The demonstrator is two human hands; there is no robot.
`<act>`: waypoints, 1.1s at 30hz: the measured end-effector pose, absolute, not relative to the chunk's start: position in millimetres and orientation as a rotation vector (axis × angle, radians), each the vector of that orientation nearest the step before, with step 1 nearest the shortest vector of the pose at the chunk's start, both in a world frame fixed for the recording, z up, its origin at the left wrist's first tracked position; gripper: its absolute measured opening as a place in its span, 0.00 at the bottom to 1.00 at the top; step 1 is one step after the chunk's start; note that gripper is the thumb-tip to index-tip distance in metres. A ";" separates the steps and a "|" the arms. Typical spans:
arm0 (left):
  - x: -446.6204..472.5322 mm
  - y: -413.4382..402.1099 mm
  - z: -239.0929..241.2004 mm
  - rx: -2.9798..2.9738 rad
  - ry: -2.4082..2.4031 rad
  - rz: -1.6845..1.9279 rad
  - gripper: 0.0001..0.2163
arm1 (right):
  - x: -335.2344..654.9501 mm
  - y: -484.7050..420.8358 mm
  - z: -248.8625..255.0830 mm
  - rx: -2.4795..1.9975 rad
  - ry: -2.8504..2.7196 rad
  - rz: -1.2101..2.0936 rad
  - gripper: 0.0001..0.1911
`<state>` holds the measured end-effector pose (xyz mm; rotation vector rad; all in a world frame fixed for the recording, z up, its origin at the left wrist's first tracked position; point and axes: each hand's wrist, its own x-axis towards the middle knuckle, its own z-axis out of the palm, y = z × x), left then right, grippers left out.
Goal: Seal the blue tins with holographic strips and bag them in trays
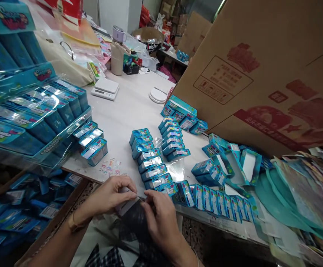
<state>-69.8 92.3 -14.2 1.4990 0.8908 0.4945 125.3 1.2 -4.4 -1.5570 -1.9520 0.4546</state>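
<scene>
My left hand (pixel 115 194) and my right hand (pixel 161 218) come together low in the view, just over my lap and in front of the table edge. Between their fingertips is a thin dark piece with a pale strip (pixel 129 207) along its top; its kind is unclear. Both hands are closed, thumbs and fingers pinching its upper edge. Just beyond them, small blue packs (pixel 152 162) stand in a row, and another row of blue packs (pixel 224 204) runs right along the table edge. Printed stickers (pixel 113 167) lie beyond my left hand.
A clear-wrapped display of blue packs (pixel 39 111) rises at left, above a carton of loose blue packs (pixel 36 207). A white scale (pixel 105 89) and beige tumbler (pixel 117 57) stand farther back. A large cardboard box (pixel 261 74) leans at right, near teal card pieces (pixel 284 207).
</scene>
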 end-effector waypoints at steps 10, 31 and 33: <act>-60.6 90.7 -7.8 1.271 1.005 0.541 0.15 | 126.7 -0.1 7.3 -1.369 -2.163 -0.067 0.20; -60.6 124.0 -33.4 1.387 1.182 0.932 0.15 | 117.7 57.0 71.8 -1.477 -1.370 1.083 0.09; -62.7 122.6 -35.1 1.352 1.112 0.953 0.22 | 121.7 78.9 75.4 -1.448 -1.250 1.211 0.11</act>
